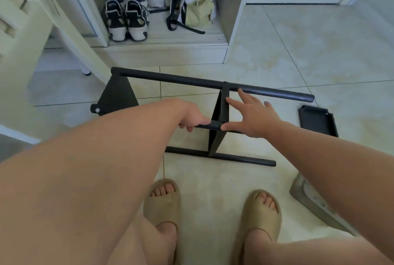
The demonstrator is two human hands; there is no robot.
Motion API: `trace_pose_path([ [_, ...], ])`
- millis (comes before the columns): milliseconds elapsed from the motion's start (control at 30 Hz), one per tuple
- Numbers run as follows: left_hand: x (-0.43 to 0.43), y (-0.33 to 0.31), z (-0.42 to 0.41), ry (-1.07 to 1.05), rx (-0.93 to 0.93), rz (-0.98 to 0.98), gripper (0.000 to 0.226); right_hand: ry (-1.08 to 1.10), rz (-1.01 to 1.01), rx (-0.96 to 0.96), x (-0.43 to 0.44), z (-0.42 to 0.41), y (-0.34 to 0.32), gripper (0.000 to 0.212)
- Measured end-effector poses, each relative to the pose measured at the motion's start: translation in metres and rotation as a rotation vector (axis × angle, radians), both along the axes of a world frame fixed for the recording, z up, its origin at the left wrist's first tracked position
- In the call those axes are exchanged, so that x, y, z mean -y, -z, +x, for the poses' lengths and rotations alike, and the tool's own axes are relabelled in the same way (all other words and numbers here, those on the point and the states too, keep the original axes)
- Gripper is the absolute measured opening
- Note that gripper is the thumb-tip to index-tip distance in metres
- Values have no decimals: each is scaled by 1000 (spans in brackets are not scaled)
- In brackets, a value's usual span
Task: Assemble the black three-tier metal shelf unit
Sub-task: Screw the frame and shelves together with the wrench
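The black shelf unit (266, 92) is lying on its side on the tiled floor (319, 51), and it is looking roughly two-thirds built. The middle tier (220, 113) is standing on edge, threaded onto a long far pole (170, 78) behind it and a near pole (245, 159) in front of it. An end tier (117, 96) is sitting well to the left of the middle tier, at the far pole's tip. A third pole (205, 126) is passing through the middle tier's near corner.

The left hand (193, 120) is gripping that third pole just left of the middle tier, fingers curled round it. The right hand (258, 119) is resting against the middle tier's right face, its fingers (232, 101) spread straight and holding nothing, apparently steadying it.

A loose tier (317, 121) is lying flat well to the right of the middle tier, not yet fitted. That tier, and seating the third pole, are what appear to be remaining.
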State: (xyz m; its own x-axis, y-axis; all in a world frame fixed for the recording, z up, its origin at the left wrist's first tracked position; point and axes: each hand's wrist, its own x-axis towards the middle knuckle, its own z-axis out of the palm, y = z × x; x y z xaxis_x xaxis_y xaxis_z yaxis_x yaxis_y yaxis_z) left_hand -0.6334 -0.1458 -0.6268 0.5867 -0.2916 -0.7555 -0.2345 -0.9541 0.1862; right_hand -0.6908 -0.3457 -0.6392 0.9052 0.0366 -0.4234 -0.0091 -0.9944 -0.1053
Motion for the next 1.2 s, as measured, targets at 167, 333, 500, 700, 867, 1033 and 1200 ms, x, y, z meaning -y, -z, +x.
trace_pose_path([
  [167,1,14,20,149,132,-16,38,11,24,18,10,22,7,84],
  [333,2,28,17,233,239,56,34,-29,222,-65,20,7,12,87],
  [500,-2,23,10,207,313,8,29,-103,83,36,35,-3,19,55],
  [700,4,9,6,141,609,-68,5,15,-20,329,44,-2,13,37],
  [867,13,14,12,102,797,-77,19,142,-132,455,38,6,15,37],
  [1033,18,36,38,-41,868,-113,39,190,-126,529,31,42,34,41],
  [1200,15,75,81,-165,915,-95,34,205,-50,498,20,92,70,48],
])
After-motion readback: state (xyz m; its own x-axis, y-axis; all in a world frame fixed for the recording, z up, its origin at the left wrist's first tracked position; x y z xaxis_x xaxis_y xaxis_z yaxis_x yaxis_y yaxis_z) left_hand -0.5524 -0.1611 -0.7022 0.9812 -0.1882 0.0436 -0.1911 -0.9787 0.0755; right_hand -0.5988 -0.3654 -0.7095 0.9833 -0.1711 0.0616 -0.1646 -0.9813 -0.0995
